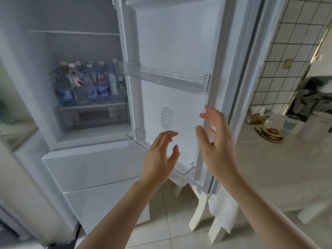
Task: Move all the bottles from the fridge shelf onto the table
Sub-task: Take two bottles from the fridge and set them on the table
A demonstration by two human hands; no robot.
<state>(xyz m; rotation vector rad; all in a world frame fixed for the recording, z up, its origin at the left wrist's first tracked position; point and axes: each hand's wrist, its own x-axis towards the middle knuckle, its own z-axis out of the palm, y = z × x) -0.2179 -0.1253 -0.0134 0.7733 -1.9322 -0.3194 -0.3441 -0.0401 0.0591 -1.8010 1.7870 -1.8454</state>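
Both hands, left (159,155) and right (215,141), released, grasping nothing. Reach slowly for front bottles (86,83) on fridge shelf (93,106), one each.

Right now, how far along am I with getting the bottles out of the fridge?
Done: the fridge door stands open. In hand: nothing; left hand and right hand are both open. Left: all the bottles crowd the fridge shelf; none sits on the table.
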